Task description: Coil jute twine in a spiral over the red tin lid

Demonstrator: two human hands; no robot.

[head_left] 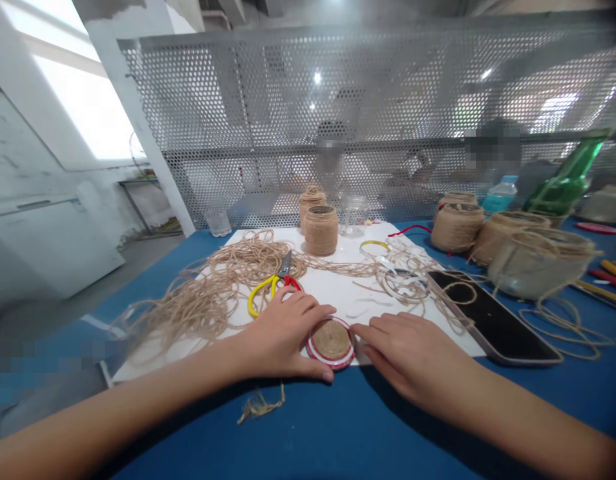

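A round red-and-white lid (331, 343) with a twine coil on its top lies at the near edge of a white sheet (338, 287). My left hand (283, 333) curls round the lid's left side, thumb underneath and fingers over its far rim. My right hand (403, 347) presses its fingertips against the lid's right edge, fingers together. A loose heap of jute twine (208, 293) spreads across the sheet's left half. Scissors (273, 287) with yellow and red handles lie just beyond my left hand.
Twine-wrapped jars (321, 230) stand at the back of the sheet, more wrapped jars (508, 240) at the right. A dark phone (493, 317) lies right of my right hand. A green bottle (568, 180) leans at far right. A perforated metal screen (368, 120) closes the back.
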